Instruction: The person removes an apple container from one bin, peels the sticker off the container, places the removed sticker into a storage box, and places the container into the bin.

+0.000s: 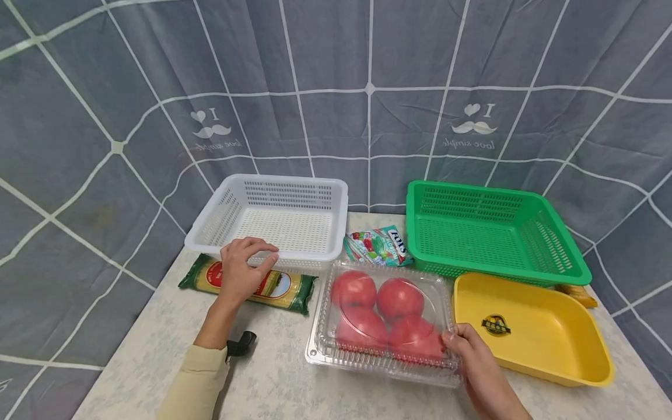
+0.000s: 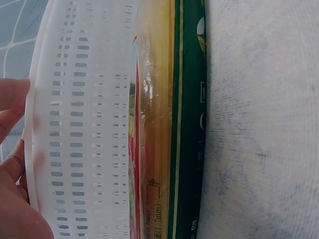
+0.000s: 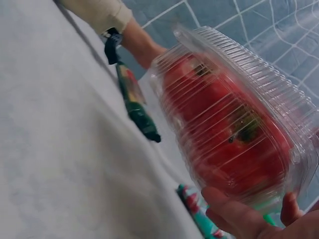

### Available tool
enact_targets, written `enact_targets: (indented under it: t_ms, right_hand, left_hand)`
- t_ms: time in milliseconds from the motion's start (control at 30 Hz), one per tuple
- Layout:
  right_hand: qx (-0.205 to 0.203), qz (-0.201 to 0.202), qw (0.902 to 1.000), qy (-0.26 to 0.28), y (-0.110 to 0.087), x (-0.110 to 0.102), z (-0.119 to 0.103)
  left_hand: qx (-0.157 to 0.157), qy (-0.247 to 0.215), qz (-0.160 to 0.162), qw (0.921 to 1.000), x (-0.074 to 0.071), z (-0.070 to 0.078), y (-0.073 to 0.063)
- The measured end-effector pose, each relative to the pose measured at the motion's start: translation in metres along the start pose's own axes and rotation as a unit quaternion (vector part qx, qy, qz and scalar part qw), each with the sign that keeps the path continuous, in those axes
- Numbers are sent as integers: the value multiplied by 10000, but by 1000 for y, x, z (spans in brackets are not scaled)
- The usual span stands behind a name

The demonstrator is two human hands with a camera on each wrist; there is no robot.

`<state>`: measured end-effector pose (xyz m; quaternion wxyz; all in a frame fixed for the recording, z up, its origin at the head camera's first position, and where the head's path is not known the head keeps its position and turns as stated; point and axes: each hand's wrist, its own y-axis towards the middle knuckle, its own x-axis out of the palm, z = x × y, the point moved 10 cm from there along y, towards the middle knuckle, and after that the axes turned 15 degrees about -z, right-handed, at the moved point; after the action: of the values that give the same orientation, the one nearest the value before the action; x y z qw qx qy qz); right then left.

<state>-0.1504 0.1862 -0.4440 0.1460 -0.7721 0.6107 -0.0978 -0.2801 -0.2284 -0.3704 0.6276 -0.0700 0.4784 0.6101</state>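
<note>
My right hand (image 1: 480, 361) grips the right front corner of a clear plastic box (image 1: 336, 359), its thumb on top. Large red tomatoes (image 1: 401, 297) fill the box, and green stem ends show in the right wrist view. The box is held above the table, tilted. My left hand (image 1: 244, 268) is at the front rim of a white slotted basket (image 1: 338, 233). In the left wrist view its fingers (image 2: 15, 162) hook over the rim, their tips hidden behind the wall. Below that hand lies a green-and-yellow pack of noodles (image 1: 275, 290), in front of the basket.
A FOX'S candy bag (image 1: 378, 246) lies between the white basket and a green basket (image 1: 564, 233). At the right is a yellow tray (image 1: 556, 326); a small yellow packet (image 1: 580, 295) shows behind it. A grey checked curtain (image 1: 336, 116) hangs behind the table.
</note>
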Motion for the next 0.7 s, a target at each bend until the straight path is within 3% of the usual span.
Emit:
enact_targets:
  t_ms: [367,567,700]
  right_hand:
    - [-823,-302,9949,505,7,15,-34]
    - [-1363,-487,9887,394,10,24,-55]
    - [-1486,-648,9863,294,13,29,-66]
  left_hand:
    - [-50,-10,-13,10000,-4,-4,0]
    - [-105,-28,-60,9999,-4,-6,-1]
    - [-118,-40,-84,9999,-2,-7,-1]
